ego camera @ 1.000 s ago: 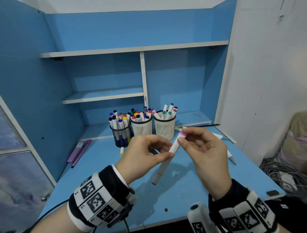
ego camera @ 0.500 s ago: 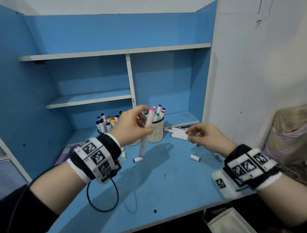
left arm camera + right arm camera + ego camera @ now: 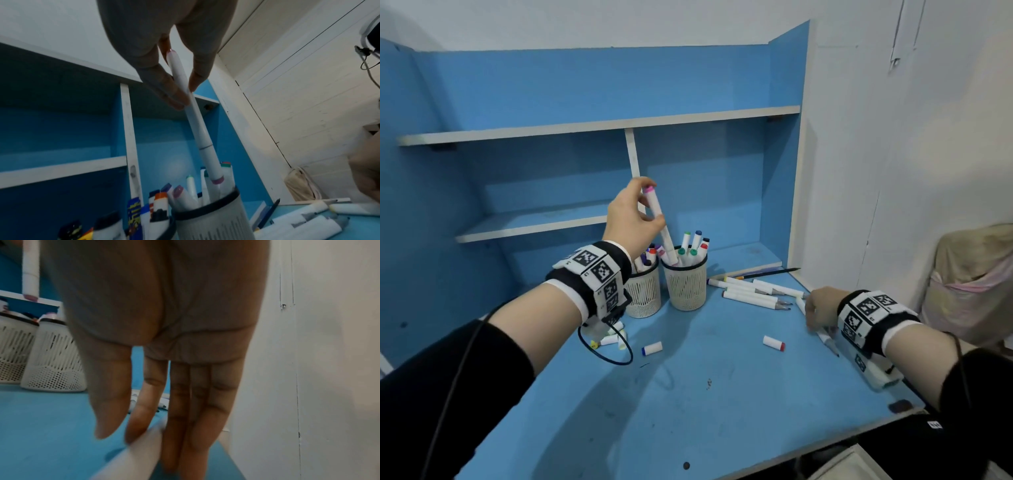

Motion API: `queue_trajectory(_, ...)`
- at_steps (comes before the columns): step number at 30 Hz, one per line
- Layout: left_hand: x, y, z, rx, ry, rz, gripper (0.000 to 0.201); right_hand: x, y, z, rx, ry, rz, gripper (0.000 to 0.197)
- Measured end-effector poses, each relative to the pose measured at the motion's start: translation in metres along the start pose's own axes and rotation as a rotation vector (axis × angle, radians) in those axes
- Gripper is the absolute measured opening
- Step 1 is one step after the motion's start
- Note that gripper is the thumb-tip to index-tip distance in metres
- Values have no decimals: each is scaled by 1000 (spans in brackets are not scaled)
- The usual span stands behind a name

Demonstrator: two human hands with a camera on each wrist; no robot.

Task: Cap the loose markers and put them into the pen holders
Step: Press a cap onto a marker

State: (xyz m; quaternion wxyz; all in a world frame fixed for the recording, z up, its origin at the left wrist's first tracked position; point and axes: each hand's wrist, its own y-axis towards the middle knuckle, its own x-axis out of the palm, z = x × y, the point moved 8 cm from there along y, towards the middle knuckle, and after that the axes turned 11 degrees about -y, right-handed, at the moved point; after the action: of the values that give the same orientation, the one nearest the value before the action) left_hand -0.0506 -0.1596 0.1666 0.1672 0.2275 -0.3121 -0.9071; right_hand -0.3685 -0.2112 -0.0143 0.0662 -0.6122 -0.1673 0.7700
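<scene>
My left hand (image 3: 654, 212) pinches a white marker with a pink cap (image 3: 662, 229) near its top. The marker hangs tilted, and its lower end dips among the markers in the right white pen holder (image 3: 686, 291). The left wrist view shows the same marker (image 3: 197, 123) between thumb and fingers over that holder (image 3: 213, 219). At the desk's right side my right hand (image 3: 813, 313) lies low, its straight fingers touching a loose uncapped marker (image 3: 825, 337). In the right wrist view that marker (image 3: 139, 456) sits under the fingertips (image 3: 133, 434).
A second white holder (image 3: 643, 291) full of markers stands left of the first. Several uncapped markers (image 3: 753, 294) and a pencil (image 3: 767, 273) lie by the right wall. A blue-ended cap (image 3: 652, 348), a red-ended cap (image 3: 774, 342) and small pieces under my left wrist lie on the desk.
Both hands held the pink marker together, then parted. My left hand carried it up and over to the right white holder. My right hand dropped onto a loose marker at the right.
</scene>
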Motion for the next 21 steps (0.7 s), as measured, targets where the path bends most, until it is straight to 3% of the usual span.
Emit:
queue_trajectory(3,9,4,-13,0,6,0,43,7,3,1,19,-58,-49,28)
queue_trajectory(7,19,8,-34,-31,-14,32,41,9,-1,6,42,-56,-84,31)
queue_trajectory(10,26,10,-48,-33,-22,48,41,5,-2,16,95,138,-30,66)
queue_trajectory(15,41,12,-73,-126,41,21,32,-10,1,18,4,585,169,42)
queue_trajectory(18,52,10,-79,-141,72,-26,34,-26,-11,12,-79,730,334,30)
queue_trajectory(21,61,8,-81,-151,71,-63,24,-35,-28,-2,-164,858,401,29)
